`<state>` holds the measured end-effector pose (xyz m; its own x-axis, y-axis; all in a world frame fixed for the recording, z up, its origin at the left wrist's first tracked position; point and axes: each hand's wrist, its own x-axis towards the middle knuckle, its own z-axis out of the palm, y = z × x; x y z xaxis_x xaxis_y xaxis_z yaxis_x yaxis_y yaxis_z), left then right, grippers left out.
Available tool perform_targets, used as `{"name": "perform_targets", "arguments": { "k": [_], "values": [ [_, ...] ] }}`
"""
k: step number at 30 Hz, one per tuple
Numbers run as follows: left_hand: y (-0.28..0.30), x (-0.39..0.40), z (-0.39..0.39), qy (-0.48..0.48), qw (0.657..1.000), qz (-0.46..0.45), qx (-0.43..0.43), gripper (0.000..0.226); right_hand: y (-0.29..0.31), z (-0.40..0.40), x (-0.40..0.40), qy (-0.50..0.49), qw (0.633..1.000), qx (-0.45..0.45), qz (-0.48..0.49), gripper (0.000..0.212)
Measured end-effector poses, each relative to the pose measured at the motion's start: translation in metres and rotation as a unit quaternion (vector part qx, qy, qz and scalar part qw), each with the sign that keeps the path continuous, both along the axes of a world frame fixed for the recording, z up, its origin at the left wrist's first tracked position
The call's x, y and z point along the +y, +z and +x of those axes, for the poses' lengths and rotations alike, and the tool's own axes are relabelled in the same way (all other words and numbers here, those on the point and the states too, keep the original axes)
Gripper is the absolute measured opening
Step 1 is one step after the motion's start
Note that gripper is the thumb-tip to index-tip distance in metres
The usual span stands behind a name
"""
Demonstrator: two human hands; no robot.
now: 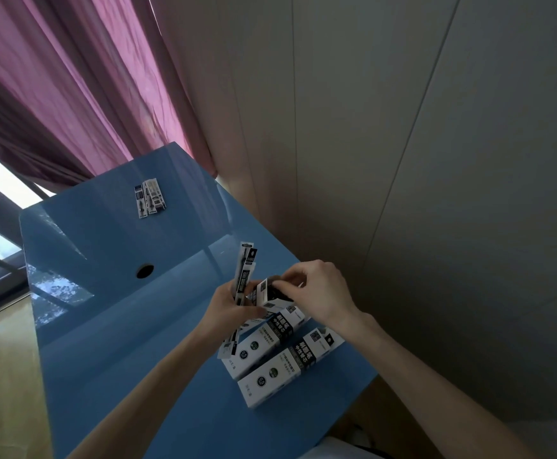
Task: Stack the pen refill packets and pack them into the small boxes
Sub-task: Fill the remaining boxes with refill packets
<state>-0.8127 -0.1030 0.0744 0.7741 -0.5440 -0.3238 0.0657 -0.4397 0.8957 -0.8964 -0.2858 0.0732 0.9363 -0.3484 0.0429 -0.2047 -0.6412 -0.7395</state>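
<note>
White box flap between both hands.

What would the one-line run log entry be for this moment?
left hand: holds refill packets upright | right hand: pinches box flap | closed box nearer | loose packets far on table

Black-and-white boxes, blue table, purple curtain

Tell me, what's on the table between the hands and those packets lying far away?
In the head view, mostly bare blue table, with one round black hole in it, lies between the hands and the far packets.
</note>
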Motion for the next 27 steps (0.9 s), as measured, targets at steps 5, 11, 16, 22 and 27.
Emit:
{"name": "perform_targets", "arguments": {
  "k": [5, 11, 16, 22, 27],
  "values": [
    [-0.005, 0.001, 0.002, -0.014, 1.0, -0.003, -0.018, 0.046, 0.001, -0.009, -0.012, 0.064, 0.996, 0.055, -0.009, 0.023],
    [-0.006, 0.001, 0.002, -0.053, 0.999, 0.008, -0.004, 0.048, -0.006, -0.012, -0.016, 0.097, 0.994, 0.056, -0.013, 0.023],
    [-0.008, 0.0, 0.005, -0.067, 0.997, 0.025, -0.01, 0.047, -0.007, -0.008, -0.005, 0.092, 0.994, 0.041, -0.035, 0.019],
    [-0.009, 0.002, 0.007, -0.064, 0.998, 0.018, -0.003, 0.048, -0.015, -0.005, -0.017, 0.082, 0.996, 0.041, 0.013, 0.016],
    [-0.012, -0.005, 0.004, -0.057, 0.997, 0.037, -0.023, 0.044, -0.022, 0.001, -0.016, 0.086, 0.995, 0.056, -0.017, 0.014]
  ]
}}
